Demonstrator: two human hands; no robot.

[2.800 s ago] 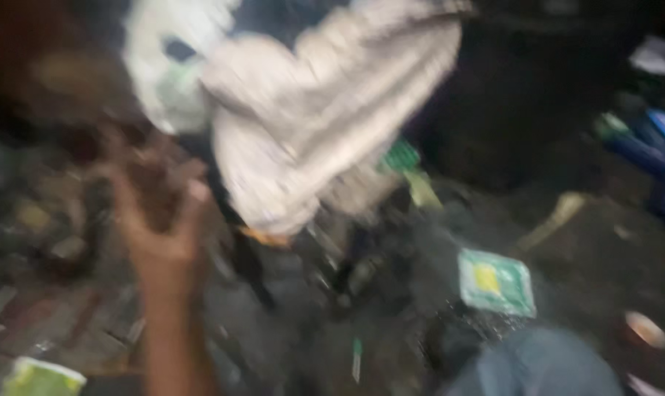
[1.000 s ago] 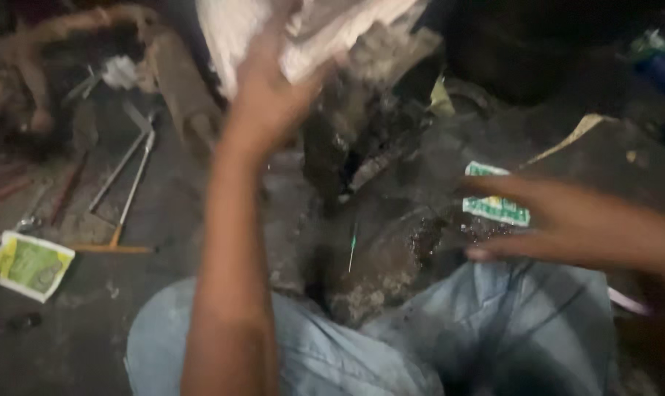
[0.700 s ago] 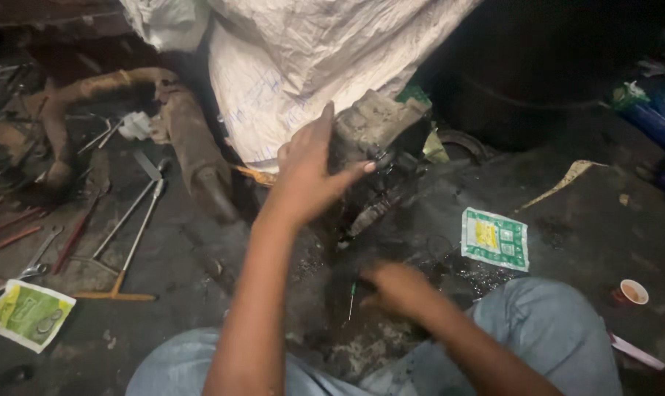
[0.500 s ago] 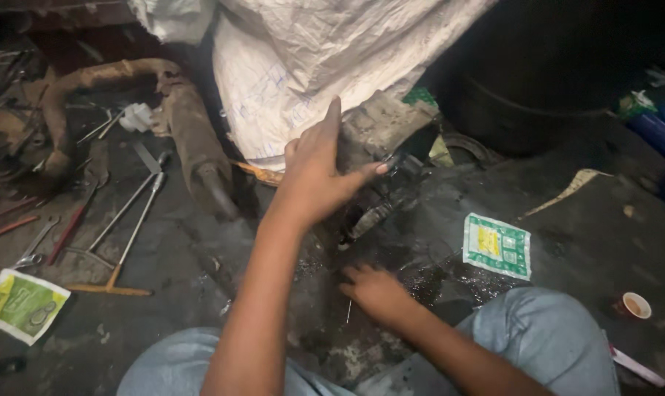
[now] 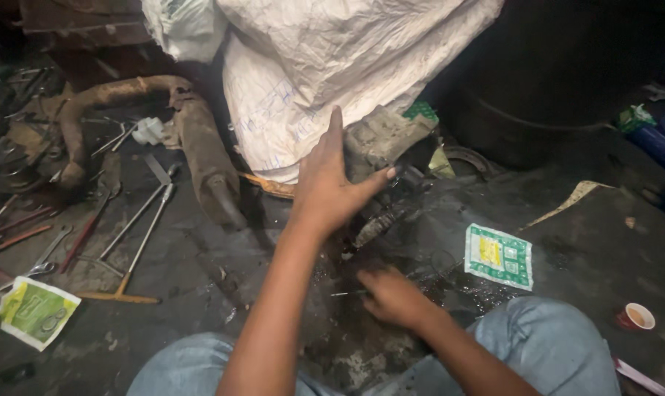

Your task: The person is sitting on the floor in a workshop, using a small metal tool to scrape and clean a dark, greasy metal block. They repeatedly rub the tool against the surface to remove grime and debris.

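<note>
**Here: greasy workshop floor, two hands at an engine part**

Left hand [image 5: 331, 187], fingers spread, flat against grimy metal part [image 5: 387, 139] beneath white sack [image 5: 332, 66]. Right hand [image 5: 391, 295] curled, possibly pinching a thin pin. Rusty pipe [image 5: 200, 158], spanners [image 5: 138, 220] crowd left; green packet [image 5: 498, 256] right; little open floor.

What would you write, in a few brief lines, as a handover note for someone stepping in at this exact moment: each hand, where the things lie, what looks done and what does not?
Left hand: open, palm pressed against the grimy metal part beside the white woven sack.
Right hand: low on the oily floor, fingers curled at a thin rod; grip unclear.
Nearby: long-handled tools and a rusty pipe to the left, green packet to the right.
Done: part steadied. Left: part not yet lifted or opened.
</note>
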